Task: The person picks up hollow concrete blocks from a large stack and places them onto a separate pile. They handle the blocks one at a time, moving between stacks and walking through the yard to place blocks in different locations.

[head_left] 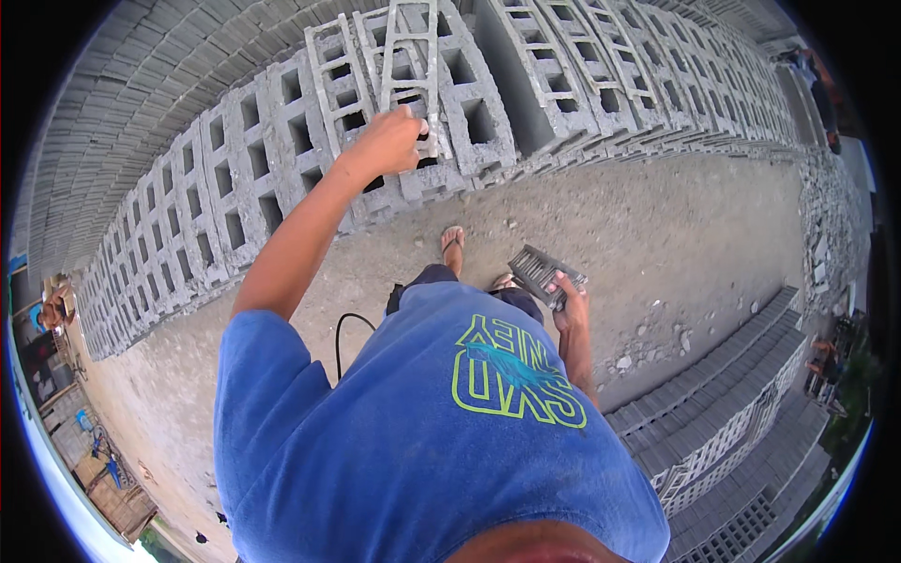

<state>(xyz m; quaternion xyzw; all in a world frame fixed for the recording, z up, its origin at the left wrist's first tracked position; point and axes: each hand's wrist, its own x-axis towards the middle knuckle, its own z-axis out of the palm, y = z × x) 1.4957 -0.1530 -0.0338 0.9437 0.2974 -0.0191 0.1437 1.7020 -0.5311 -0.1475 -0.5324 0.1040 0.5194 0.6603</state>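
Observation:
My left hand (394, 143) reaches forward to the top of the block row, its fingers closed round the near end of a light grey ladder-like frame (410, 70) with rectangular openings. This frame lies over the hollow concrete blocks (474, 94). A similar narrow frame (340, 80) rests just left of it. At my right side, low by my leg, my right hand (571, 298) is closed on the edge of a dark grey slatted rectangular piece (537, 269). What exactly this piece is, I cannot make out.
Long rows of hollow blocks (225, 178) run to the left and far right. More stacked blocks (713, 413) stand behind me at right. Small rubble (648, 352) lies on the dusty ground (694, 225). A black cable-like loop (340, 338) shows beside me. Other people (56, 308) are at the edges.

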